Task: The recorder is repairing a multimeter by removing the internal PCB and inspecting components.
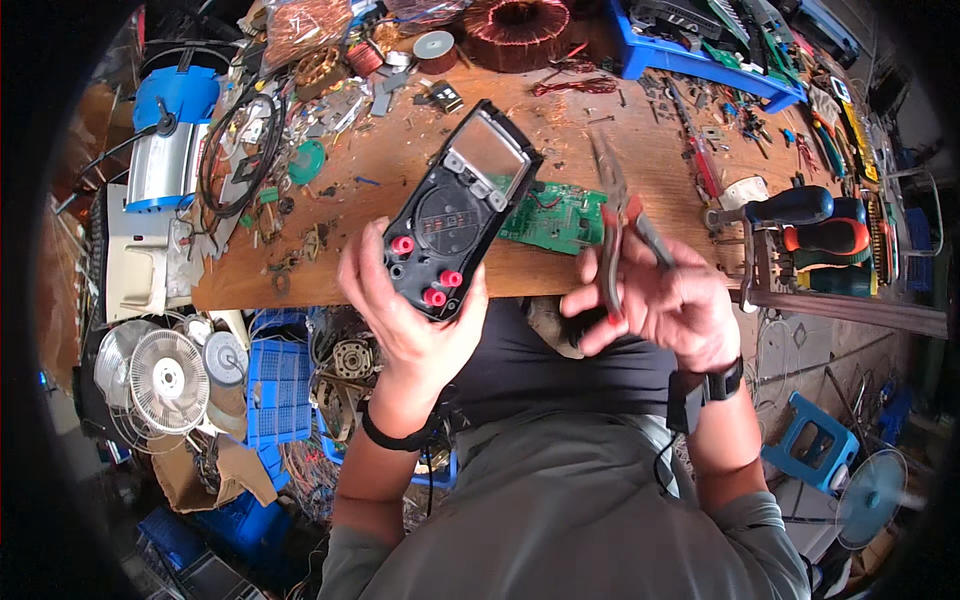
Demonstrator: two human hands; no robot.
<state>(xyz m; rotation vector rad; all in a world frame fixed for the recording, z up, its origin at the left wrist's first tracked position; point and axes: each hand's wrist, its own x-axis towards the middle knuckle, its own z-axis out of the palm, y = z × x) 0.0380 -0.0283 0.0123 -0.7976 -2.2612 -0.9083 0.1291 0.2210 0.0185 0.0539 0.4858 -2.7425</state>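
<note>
Working on the black meter case (450, 228) seems to be the step in hand, with a tool up near it. The left grip (425, 335) is wrapped around the low end of the case, above the near edge of the bench (335, 215). The case is tilted, so its window end points to about 1 o'clock and its red sockets (451, 279) sit near 6 o'clock. The right grip (680, 305) holds the pliers (617, 200) loosely, handles spread, nose up to 12 o'clock. From the case, they are at 3 o'clock, apart from it. The green board (568, 222) lies on the bench between, also at 3 o'clock.

If the pliers are meant for the case, I think the next move calls for a still left grip and the nose turned toward 9 o'clock.

Some things are hard to see. The pliers and right fingers are blurry, so I can't tell if the tips meet. The case hides its own back and the board's left end. A dark thing (580, 328) under the right fingers is too unclear to name.
</note>
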